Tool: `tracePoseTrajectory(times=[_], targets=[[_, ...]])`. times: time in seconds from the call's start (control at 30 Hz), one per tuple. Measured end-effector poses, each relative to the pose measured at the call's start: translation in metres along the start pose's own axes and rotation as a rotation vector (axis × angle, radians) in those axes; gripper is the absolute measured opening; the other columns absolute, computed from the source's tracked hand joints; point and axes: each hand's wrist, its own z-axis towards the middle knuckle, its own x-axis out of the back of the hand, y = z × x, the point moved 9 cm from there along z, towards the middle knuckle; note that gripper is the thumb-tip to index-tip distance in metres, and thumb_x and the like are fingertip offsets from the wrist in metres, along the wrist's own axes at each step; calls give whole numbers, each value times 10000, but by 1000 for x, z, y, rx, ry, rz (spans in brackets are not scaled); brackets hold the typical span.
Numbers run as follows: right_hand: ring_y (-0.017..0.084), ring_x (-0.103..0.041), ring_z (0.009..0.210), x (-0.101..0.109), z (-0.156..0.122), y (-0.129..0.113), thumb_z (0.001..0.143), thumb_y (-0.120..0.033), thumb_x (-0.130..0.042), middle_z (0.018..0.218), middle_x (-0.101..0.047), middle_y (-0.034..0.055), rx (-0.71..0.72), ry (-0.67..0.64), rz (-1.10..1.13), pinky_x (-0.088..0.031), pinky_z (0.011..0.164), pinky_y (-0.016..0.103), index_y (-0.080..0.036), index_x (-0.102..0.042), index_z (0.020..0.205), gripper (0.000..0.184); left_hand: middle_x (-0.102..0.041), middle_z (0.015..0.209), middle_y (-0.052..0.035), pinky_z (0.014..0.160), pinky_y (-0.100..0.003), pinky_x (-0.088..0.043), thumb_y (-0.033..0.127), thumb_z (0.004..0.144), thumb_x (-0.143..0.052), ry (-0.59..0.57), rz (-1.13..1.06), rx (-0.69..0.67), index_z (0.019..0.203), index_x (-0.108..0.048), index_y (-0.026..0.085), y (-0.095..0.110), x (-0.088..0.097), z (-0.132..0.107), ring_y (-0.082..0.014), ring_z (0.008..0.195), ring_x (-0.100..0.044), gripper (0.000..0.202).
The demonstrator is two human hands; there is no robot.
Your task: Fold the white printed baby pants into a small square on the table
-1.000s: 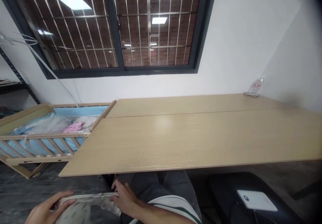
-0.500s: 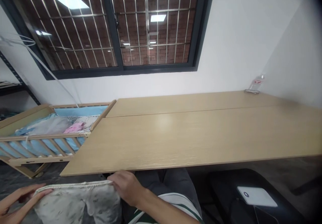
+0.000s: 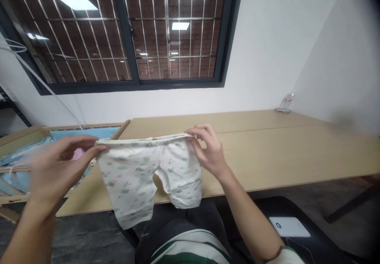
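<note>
A small pair of white baby shorts (image 3: 148, 173) with a faint printed pattern hangs in the air in front of me, above the near edge of a long wooden table (image 3: 282, 153). My left hand (image 3: 56, 165) pinches the left end of the waistband. My right hand (image 3: 208, 149) pinches the right end. The waistband is stretched flat between them and the two legs hang down over my lap.
A wooden baby cot (image 3: 18, 153) with blue lining and pink cloth stands at the table's left end. A small bottle (image 3: 286, 102) stands at the far right of the table by the wall. A white device (image 3: 289, 227) lies on a black seat at lower right.
Both hands have risen from my lap to chest height, lifting the shorts up in front of the table. The shorts now hang spread out by the waistband.
</note>
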Motion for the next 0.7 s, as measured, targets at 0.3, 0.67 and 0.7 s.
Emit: tracePoseTrajectory(times=[0.3,0.67,0.7], targets=[[155,-577,840,-35,-2,162,927,-175,-578,994,-650,69,-310,-431,-151,-466,792,285,-141,-659,1039,143,-713,975,-13,821,-283,-494,380,958,-535,-520,-153,-43,1093,-594,207,-4,-183,38,-174,911,-663,227],[132,-625,815,-124,-94,285,891,-68,-584,973,-726,104,-668,-717,-349,-422,703,200,-65,-703,1034,186,-651,1217,-104,904,-422,-556,366,975,-594,-829,96,170,1229,-611,162,-90,-346,-41,-229,1061,-647,326],[136,-629,820,-127,-97,287,893,-63,-578,972,-725,109,-672,-731,-362,-424,708,203,-59,-701,1043,194,-629,1254,-96,904,-440,-566,389,959,-623,-834,115,172,1256,-598,174,-93,-350,-45,-227,1067,-644,367]])
